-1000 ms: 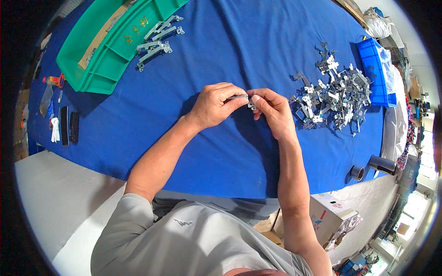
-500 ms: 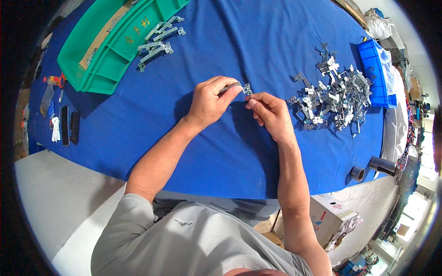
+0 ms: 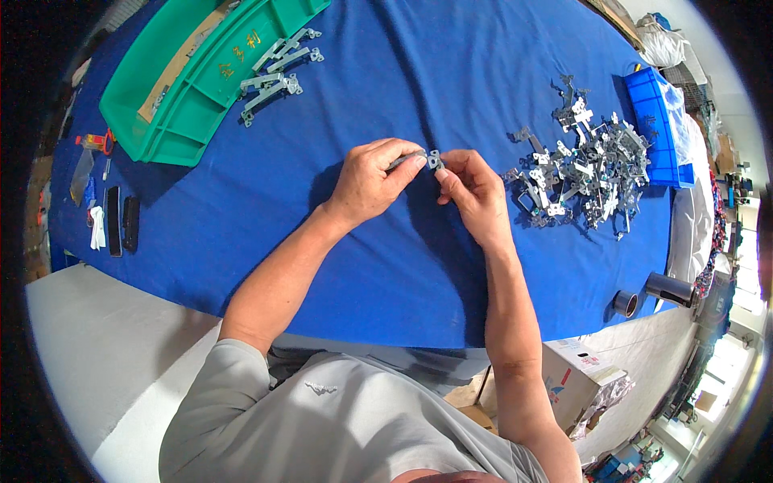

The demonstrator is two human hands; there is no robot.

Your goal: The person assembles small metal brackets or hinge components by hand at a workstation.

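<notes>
Over the middle of the blue cloth, my left hand [image 3: 369, 179] pinches one end of a small metal bracket [image 3: 434, 159]. My right hand [image 3: 477, 193] has thumb and forefinger closed on the bracket's other end, so both hands share the one piece. Its holed, light grey end shows between my fingertips; the rest is covered by my left fingers. To the right lies a heap of similar metal brackets [image 3: 592, 173]. Several more brackets [image 3: 278, 76] lie in a loose row at the upper left, beside the green bin.
A green plastic bin [image 3: 181, 141] stands at the upper left. At the right edge is a blue crate [image 3: 656, 133] with plastic film. Two dark metal cylinders [image 3: 668, 290] are at the lower right. Dark brushes [image 3: 114, 221] and a white cloth [image 3: 97, 227] lie at left.
My right hand has shifted slightly up and its grip on the bracket has changed, with the fingers now nearer its holed end. The bracket has turned a little. My left hand has barely moved.
</notes>
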